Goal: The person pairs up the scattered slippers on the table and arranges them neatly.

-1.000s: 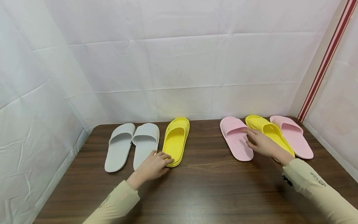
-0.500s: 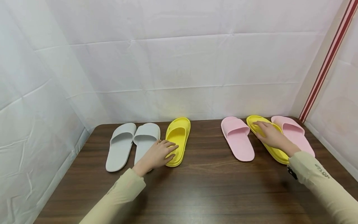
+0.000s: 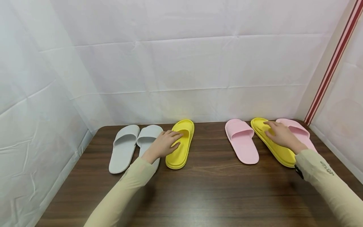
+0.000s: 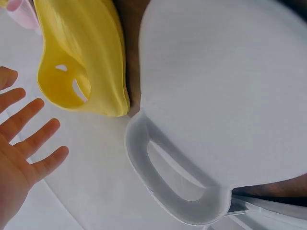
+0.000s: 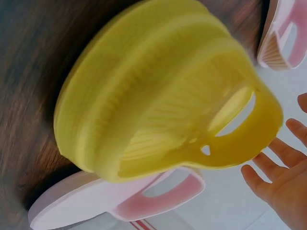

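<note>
My left hand (image 3: 165,144) reaches over the yellow slipper (image 3: 178,159) left of centre, its spread fingers near the strap. In the left wrist view those fingers (image 4: 44,136) are apart from that slipper's toe end (image 4: 103,57). On the right, my right hand (image 3: 282,136) hovers above the other yellow slipper (image 3: 279,152), hiding part of its strap. The right wrist view has the hand (image 5: 288,187) extended, fingertips close to the strap of this yellow slipper (image 5: 144,100). Neither hand grips anything.
Two pale grey slippers (image 3: 122,155) lie side by side at the left. A pink slipper (image 3: 244,148) sits left of the right yellow one, another pink slipper (image 3: 303,135) right of it. The dark wooden table (image 3: 215,192) backs onto white cloth (image 3: 198,63).
My left hand has moved forward and slightly right, up the left yellow slipper. My right hand has shifted right, from the left pink slipper to over the right yellow one.
</note>
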Tool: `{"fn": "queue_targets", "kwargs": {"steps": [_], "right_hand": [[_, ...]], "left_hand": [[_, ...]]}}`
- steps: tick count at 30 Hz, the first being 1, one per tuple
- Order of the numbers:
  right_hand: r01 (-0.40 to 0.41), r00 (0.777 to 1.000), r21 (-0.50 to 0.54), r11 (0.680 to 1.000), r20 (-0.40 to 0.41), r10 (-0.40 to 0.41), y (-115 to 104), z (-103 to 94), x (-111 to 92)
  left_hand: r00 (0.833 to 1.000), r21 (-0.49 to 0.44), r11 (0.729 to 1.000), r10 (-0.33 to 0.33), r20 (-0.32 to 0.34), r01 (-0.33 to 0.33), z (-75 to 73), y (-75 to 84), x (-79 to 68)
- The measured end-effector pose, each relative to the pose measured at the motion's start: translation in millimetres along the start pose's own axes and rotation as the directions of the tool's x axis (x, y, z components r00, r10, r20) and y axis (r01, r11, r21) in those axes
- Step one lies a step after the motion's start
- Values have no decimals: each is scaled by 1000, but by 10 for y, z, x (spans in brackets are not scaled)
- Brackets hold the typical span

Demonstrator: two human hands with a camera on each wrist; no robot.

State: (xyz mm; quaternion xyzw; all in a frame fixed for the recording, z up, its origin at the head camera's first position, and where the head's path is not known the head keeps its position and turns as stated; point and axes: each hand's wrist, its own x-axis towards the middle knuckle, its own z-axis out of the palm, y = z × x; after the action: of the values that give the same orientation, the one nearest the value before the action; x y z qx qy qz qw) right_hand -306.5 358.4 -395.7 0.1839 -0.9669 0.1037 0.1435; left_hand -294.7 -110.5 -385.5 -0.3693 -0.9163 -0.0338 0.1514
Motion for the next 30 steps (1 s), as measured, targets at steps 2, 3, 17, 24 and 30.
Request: {"fn": "queue_targets", "kwargs": {"steps": [2, 3, 17, 24, 30], "right_hand": [[-8, 1000, 6, 1000, 13, 8, 35, 6, 13], [-13, 1000, 9, 1000, 19, 13, 52, 9, 19], [-70, 990, 9, 997, 125, 68, 193, 9, 68], [-75, 987, 28, 997, 143, 71, 231, 29, 58], [-70, 989, 34, 997, 134, 64, 249, 64, 60]], "left_hand": [[1000, 3, 1000, -1, -7, 1, 3, -21, 49], [1000, 2, 1000, -1, -11, 1, 5, -29, 73], [999, -52, 998, -29, -23, 28, 91, -44, 309], [998, -65, 996, -54, 26, 56, 174, -29, 375], [996, -29, 998, -58, 67, 60, 225, -6, 409]]}}
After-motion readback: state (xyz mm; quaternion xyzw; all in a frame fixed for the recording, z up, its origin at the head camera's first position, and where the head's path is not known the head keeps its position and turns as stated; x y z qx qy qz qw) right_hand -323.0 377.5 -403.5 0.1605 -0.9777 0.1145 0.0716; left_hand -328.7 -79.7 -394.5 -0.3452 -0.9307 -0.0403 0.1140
